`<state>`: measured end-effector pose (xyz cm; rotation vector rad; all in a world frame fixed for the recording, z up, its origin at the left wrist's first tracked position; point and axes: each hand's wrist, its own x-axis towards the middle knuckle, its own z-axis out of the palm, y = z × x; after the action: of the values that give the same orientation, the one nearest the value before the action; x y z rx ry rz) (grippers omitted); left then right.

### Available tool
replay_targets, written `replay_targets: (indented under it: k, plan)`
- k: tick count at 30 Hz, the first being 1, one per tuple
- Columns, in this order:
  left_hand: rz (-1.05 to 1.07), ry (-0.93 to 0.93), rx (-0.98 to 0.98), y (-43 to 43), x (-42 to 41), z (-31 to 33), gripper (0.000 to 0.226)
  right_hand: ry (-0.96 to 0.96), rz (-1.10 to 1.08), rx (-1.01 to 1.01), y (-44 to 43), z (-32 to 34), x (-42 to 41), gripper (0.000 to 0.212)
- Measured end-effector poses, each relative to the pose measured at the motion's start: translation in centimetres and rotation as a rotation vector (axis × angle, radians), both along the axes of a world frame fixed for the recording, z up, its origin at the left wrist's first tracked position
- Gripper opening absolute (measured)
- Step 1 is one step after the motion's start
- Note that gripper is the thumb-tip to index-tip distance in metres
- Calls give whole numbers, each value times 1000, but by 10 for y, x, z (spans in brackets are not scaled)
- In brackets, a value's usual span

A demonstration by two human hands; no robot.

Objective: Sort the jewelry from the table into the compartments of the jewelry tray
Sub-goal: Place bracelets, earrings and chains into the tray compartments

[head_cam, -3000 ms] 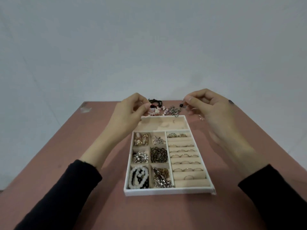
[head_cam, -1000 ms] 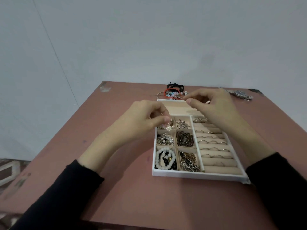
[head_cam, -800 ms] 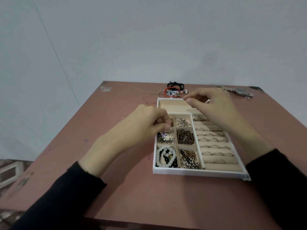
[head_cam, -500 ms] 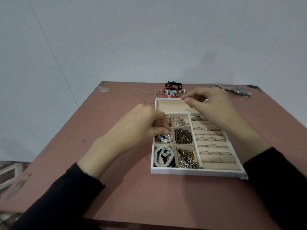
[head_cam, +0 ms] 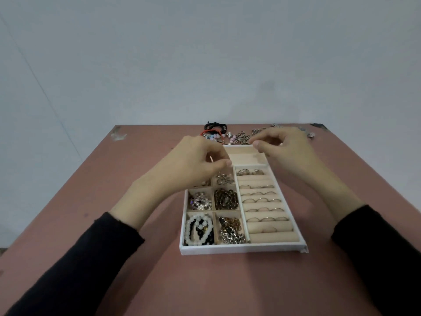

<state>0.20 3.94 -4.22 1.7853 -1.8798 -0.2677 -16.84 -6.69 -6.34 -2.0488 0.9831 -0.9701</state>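
The white jewelry tray (head_cam: 241, 249) with beige lining lies in the middle of the reddish table (head_cam: 136, 179). My left hand (head_cam: 193, 160) hovers over the tray's upper-left compartments with loosely curled fingers; thumb and forefinger are slightly apart and nothing shows between them. My right hand (head_cam: 282, 149) is at the tray's far rim, thumb and forefinger pinched together on a small piece I can hardly see. Loose jewelry (head_cam: 237, 137) lies just behind the tray: a black cord bracelet (head_cam: 214, 127), a red one and silver pieces.
Small compartments hold a white bead bracelet (head_cam: 198, 229), chains (head_cam: 231, 231), dark beads (head_cam: 225, 198) and a pearly cluster (head_cam: 200, 200). Ring rolls (head_cam: 259, 199) fill the tray's right side. The long far compartment (head_cam: 246, 157) shows bare lining. The wall stands right behind the table.
My left hand carried a pearly piece from behind the tray to the middle-left compartment, let it go, and has now lifted toward the far end. My right hand stayed pinched near the far rim.
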Motion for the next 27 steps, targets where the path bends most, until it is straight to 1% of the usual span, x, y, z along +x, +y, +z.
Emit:
replay_targets:
  k: [4, 8, 11, 15, 18, 23, 24, 25, 26, 27]
  plan:
    - [3, 22, -6, -33, -16, 4, 14, 56, -150, -33, -32, -1, -25, 17]
    - [54, 11, -10, -65, -26, 3, 14, 255, -281, -110, -61, -14, -43, 17]
    - [104, -8, -6, -88, -27, 0, 18, 386, -262, -131, -68, -20, -49, 17]
    - [170, -23, 21, -113, -22, -5, 24, 446, -216, -163, -71, -23, -52, 14]
    - [208, -44, 40, -126, -18, -7, 26, 475, -201, -195, -76, -25, -52, 7]
    - [232, -92, 72, -136, -10, -8, 24, 613, -206, -291, -81, -34, -50, 16]
    - [238, -100, 68, -137, -8, -7, 24, 597, -204, -293, -81, -34, -50, 14]
    - [245, -102, 62, -138, -6, -6, 24, 526, -200, -281, -80, -32, -48, 12]
    - [252, -102, 58, -138, -4, -5, 25, 406, -203, -235, -78, -30, -47, 9]
    - [260, -103, 56, -139, -1, -5, 26, 254, -212, -146, -75, -26, -44, 9]
